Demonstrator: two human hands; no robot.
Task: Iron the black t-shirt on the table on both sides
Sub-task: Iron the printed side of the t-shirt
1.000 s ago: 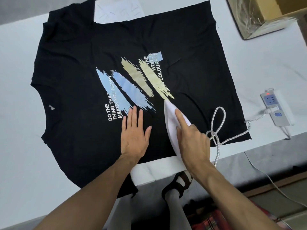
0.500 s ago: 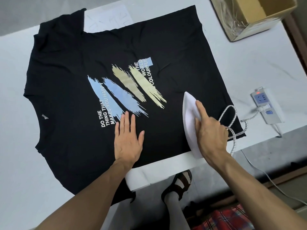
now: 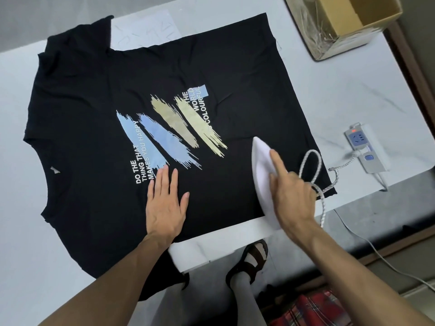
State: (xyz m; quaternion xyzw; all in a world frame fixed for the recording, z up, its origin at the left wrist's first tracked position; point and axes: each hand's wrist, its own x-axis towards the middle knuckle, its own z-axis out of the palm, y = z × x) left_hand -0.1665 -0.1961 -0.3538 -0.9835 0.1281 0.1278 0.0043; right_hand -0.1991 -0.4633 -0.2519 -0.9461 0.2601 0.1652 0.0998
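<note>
A plain indoor workroom or home corner, which one cannot be told; a white marble-patterned table (image 3: 353, 95) bears a spread black t-shirt (image 3: 117, 90) and an iron (image 3: 261, 165) corded to a power strip (image 3: 363, 147); an open cardboard box (image 3: 348, 22) at the far corner; grey floor (image 3: 289, 262) below

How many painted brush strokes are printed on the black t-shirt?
4, side by side on the black t-shirt: the leftmost blue stroke, the second blue stroke, the dark beige stroke and the pale beige stroke. None looks hidden.
</note>
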